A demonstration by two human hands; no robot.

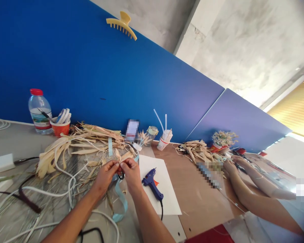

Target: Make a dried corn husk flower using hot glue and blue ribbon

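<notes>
Dried husk (126, 156) pinched w/ grip of L hand (108, 172) & R hand (132, 171); glue gun (152, 184) laid on paper (165, 173) nearby.

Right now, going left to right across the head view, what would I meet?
Clear plastic red-capped bottle, orange-red cup, the person's left hand, their right hand, dark blue plastic glue gun, tan heap of dried husks, bushy cream-coloured bunch.

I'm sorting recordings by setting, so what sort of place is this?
Probably a shared craft workroom: a glue gun lies on white paper, dry plant strips lie in heaps, and another person's arms show at the right.
</notes>
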